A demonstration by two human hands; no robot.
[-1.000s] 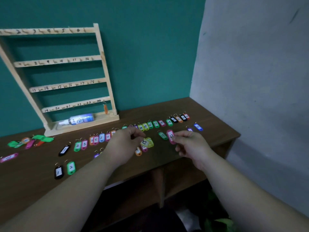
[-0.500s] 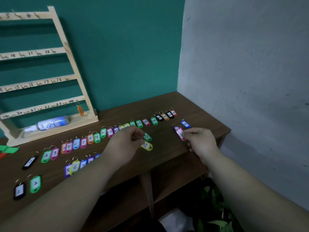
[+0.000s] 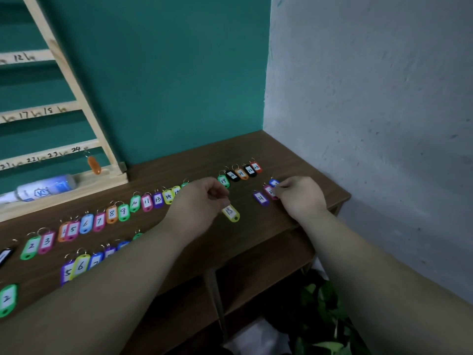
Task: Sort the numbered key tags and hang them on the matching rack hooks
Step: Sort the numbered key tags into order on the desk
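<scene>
Numbered key tags lie in a long row (image 3: 147, 202) across the brown table (image 3: 256, 226), running up to red tag 23 (image 3: 256, 166). A second, shorter row (image 3: 80, 265) lies nearer me. My left hand (image 3: 197, 206) pinches the ring end of a yellow tag (image 3: 231, 213). My right hand (image 3: 299, 197) pinches a pink tag (image 3: 270, 192) that rests on the table between a purple tag 21 (image 3: 261, 198) and a blue tag (image 3: 274, 182). The wooden rack (image 3: 66, 73) stands at the back left, with one orange tag (image 3: 94, 165) hanging under 24.
A white and blue tube (image 3: 43, 190) lies on the rack's base. A grey wall (image 3: 371, 124) closes the table's right end. Shelves and a green plant (image 3: 322, 303) sit below the table's front edge.
The view has swung right and closer. My right hand has carried the pink tag to the table's right end, beside the purple and blue tags. My left hand still holds the yellow tag.
</scene>
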